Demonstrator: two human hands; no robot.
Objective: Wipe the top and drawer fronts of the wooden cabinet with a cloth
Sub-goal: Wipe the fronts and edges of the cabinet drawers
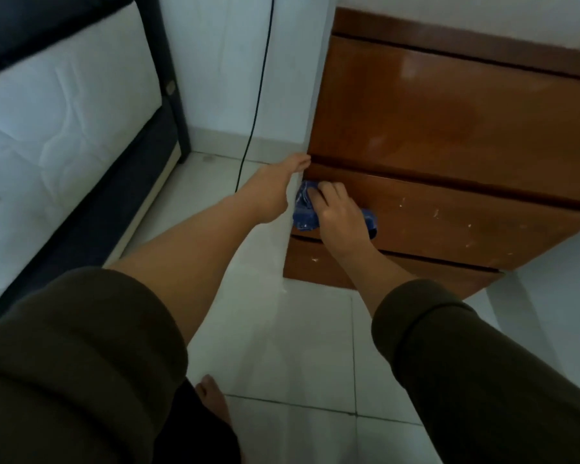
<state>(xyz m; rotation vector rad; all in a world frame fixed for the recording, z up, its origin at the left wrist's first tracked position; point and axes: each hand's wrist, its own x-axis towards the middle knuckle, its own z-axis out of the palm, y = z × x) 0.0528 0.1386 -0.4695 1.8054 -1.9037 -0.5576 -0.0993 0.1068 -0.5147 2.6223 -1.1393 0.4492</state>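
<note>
Blue cloth [303, 209] under right hand [335, 214], drawer front [449, 219].

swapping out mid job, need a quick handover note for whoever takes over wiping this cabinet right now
Right hand presses the blue cloth against the left end of the middle drawer front.
Left hand rests on the cabinet's left front edge at the gap above that drawer, fingers straight.
Wooden cabinet stands against the wall; its top is out of view.
Done: cannot tell which surfaces are already wiped.
Left: the rest of the middle drawer front, where white specks show to the right, and the bottom drawer front.
</note>
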